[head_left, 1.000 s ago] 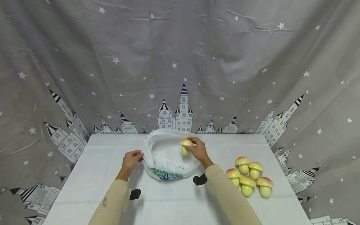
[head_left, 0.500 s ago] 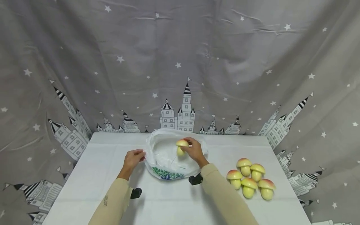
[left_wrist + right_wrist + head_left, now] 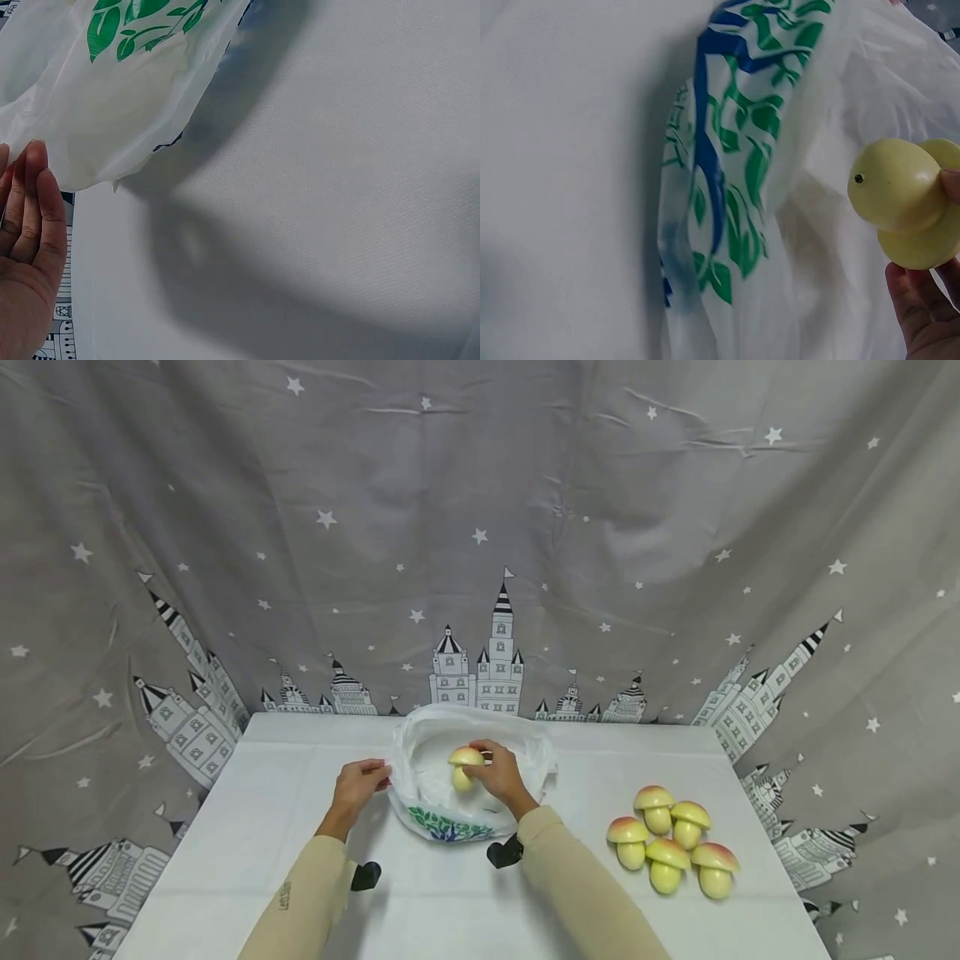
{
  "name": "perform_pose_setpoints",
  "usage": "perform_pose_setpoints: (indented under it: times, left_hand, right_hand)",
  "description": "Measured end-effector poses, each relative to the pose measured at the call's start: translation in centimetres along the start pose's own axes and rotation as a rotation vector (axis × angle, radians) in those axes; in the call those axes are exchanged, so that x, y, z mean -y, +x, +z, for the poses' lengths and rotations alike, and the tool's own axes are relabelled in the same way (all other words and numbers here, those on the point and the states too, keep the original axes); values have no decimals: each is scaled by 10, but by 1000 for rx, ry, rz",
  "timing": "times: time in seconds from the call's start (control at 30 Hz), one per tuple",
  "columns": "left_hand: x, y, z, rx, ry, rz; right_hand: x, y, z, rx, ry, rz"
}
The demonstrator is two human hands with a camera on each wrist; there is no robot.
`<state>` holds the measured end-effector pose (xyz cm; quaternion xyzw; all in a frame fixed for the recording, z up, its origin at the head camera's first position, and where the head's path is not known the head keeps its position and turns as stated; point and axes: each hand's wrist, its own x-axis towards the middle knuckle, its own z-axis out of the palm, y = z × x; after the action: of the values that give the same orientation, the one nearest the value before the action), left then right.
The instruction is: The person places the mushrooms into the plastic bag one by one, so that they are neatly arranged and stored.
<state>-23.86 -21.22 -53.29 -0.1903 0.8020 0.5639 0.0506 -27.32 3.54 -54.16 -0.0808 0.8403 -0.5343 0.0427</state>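
A white plastic bag (image 3: 525, 739) with a green and blue tree print lies with its mouth spread wide at the back middle of the table. My left hand (image 3: 357, 787) pinches the bag's left rim; in the left wrist view its fingers (image 3: 51, 217) meet the thin plastic. Over the bag's mouth, my right hand (image 3: 500, 775) holds a toy mushroom (image 3: 462, 768) with a yellow stem and a red-tinged cap. The right wrist view shows the mushroom's round stem end (image 3: 896, 184) above the bag's print, with thumb and fingers around the cap.
Several more yellow toy mushrooms (image 3: 666, 853) stand grouped on the white table (image 3: 420, 902) to the right of the right forearm. A grey curtain (image 3: 480, 485) with stars and castles hangs behind the table's back edge.
My right hand has carried the mushroom left and slightly down, from the bag's right side to nearer the middle of its mouth. The left hand keeps its grip on the rim.
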Motion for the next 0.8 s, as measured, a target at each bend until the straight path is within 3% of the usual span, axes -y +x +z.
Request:
perform_pose_setpoints:
  times: [0.8]
  left_hand:
    - [2,-3,-2,-1,0,31]
  right_hand:
    - [3,-10,39,132,-95,62]
